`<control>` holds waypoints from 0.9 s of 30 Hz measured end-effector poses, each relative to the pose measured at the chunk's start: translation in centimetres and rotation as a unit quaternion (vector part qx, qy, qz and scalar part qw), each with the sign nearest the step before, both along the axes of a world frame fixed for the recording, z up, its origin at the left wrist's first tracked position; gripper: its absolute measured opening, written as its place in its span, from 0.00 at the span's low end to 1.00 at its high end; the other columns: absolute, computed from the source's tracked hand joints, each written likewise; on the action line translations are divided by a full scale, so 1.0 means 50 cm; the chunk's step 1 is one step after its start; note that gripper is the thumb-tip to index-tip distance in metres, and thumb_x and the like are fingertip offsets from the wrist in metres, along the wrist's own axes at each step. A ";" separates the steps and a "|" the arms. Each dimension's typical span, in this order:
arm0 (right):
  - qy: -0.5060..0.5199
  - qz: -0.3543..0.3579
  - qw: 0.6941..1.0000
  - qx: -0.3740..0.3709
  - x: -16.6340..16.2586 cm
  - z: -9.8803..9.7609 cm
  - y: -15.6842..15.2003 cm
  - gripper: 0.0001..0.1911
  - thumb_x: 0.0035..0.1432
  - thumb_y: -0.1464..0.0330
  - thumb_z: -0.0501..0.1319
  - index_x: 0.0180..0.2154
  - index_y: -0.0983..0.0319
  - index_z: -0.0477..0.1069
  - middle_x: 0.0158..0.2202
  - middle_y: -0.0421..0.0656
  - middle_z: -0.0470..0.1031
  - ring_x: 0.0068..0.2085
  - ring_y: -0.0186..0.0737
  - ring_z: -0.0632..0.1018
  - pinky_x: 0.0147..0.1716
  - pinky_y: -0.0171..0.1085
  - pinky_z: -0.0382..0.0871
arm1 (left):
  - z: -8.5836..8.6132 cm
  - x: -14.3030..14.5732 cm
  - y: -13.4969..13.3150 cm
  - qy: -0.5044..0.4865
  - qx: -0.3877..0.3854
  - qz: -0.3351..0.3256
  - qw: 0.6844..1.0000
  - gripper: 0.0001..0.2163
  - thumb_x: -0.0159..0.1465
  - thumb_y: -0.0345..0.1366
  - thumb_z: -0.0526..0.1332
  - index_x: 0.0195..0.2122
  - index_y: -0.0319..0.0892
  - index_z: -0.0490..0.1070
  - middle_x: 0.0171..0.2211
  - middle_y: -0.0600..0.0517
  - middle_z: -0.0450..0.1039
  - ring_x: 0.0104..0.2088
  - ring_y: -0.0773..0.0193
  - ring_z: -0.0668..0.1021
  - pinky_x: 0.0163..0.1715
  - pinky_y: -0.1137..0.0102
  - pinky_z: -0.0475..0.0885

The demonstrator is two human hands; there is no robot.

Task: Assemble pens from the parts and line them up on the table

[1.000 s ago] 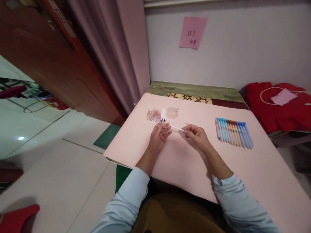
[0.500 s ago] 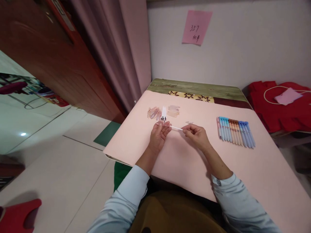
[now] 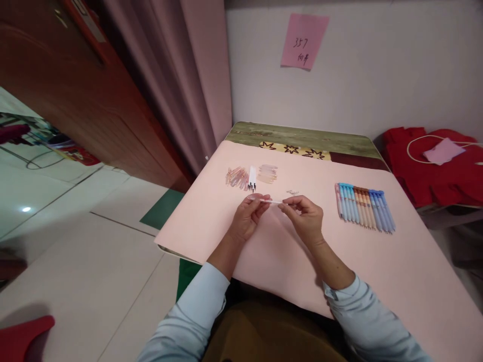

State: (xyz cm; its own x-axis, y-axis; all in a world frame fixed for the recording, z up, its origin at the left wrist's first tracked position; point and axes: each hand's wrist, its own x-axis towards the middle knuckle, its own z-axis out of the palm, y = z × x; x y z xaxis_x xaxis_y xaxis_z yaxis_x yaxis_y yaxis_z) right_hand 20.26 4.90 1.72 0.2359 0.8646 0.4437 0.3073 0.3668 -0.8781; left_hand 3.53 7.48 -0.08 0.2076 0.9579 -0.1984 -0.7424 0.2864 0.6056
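Note:
My left hand (image 3: 247, 217) is closed around a pale, see-through pen barrel (image 3: 253, 197), its tip pointing left past the fingers. A thin white pen refill (image 3: 275, 202) runs from that barrel across to my right hand (image 3: 305, 217), which pinches its right end between thumb and fingers. Both hands are above the pink table cover. Just beyond my left hand lie several white refills with black tips (image 3: 252, 177). To their left is a heap of pinkish pen parts (image 3: 237, 178), and to their right several clear barrel pieces (image 3: 267, 173).
Small metallic pieces, perhaps springs (image 3: 292, 192), lie beyond my right hand. A row of blue, brown and pink pens (image 3: 364, 207) is at the right of the pink-covered table (image 3: 377, 271). Red cloth (image 3: 411, 171) sits beyond its right edge; a wooden door (image 3: 113, 110) stands left.
My hands have come closer together, and less of the white refill shows between them. The clear barrel now shows more plainly in my left hand. The view has shifted slightly.

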 end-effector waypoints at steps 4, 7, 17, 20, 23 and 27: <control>-0.043 -0.008 0.997 0.069 -0.014 0.007 -0.005 0.09 0.53 0.62 0.71 0.31 0.59 0.76 0.27 0.39 0.77 0.26 0.33 0.73 0.28 0.35 0.70 | 0.001 0.002 -0.004 0.021 0.011 -0.037 0.999 0.09 0.60 0.35 0.68 0.39 0.37 0.73 0.37 0.45 0.81 0.36 0.63 0.83 0.37 0.73 0.79; -0.063 0.000 0.994 0.089 -0.017 0.007 -0.005 0.08 0.53 0.63 0.71 0.31 0.59 0.76 0.27 0.39 0.76 0.26 0.33 0.73 0.28 0.35 0.70 | 0.001 0.001 -0.004 0.027 0.018 -0.047 0.998 0.10 0.59 0.36 0.69 0.39 0.37 0.73 0.37 0.45 0.81 0.33 0.64 0.83 0.33 0.74 0.78; -0.015 0.025 0.999 0.020 -0.016 -0.013 0.000 0.09 0.54 0.63 0.69 0.36 0.59 0.77 0.29 0.39 0.78 0.27 0.34 0.74 0.31 0.35 0.72 | 0.002 -0.009 -0.004 0.004 0.029 -0.044 0.999 0.10 0.56 0.26 0.69 0.38 0.37 0.71 0.39 0.46 0.81 0.34 0.66 0.83 0.37 0.76 0.77; -0.009 0.013 1.000 -0.001 -0.013 -0.010 -0.002 0.10 0.53 0.61 0.69 0.34 0.60 0.76 0.28 0.39 0.77 0.27 0.34 0.74 0.31 0.35 0.71 | -0.001 -0.013 -0.002 0.003 0.025 -0.042 0.999 0.06 0.59 0.28 0.66 0.38 0.37 0.71 0.40 0.43 0.81 0.35 0.64 0.83 0.38 0.73 0.78; 0.018 -0.012 1.000 -0.015 -0.002 0.000 0.000 0.12 0.53 0.59 0.68 0.34 0.60 0.74 0.27 0.39 0.76 0.26 0.34 0.74 0.29 0.35 0.71 | -0.003 -0.018 0.002 -0.001 0.003 -0.002 1.000 0.03 0.61 0.27 0.63 0.36 0.37 0.71 0.40 0.43 0.81 0.36 0.63 0.83 0.40 0.72 0.77; 0.134 -0.029 0.990 -0.024 0.025 0.005 0.016 0.14 0.55 0.57 0.65 0.33 0.60 0.67 0.34 0.43 0.79 0.25 0.33 0.75 0.24 0.33 0.69 | -0.004 -0.026 0.007 -0.011 -0.018 0.060 0.998 0.03 0.61 0.27 0.61 0.36 0.39 0.71 0.37 0.47 0.80 0.34 0.67 0.81 0.40 0.72 0.76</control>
State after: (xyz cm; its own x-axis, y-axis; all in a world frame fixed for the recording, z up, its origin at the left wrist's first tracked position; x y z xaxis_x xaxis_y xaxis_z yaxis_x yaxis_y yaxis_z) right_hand 21.49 5.71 1.97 0.3896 0.8647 0.3169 0.0806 0.3108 -0.9471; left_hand 2.25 7.83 -0.30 0.0961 0.9684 -0.2303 -0.7863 0.2157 0.5789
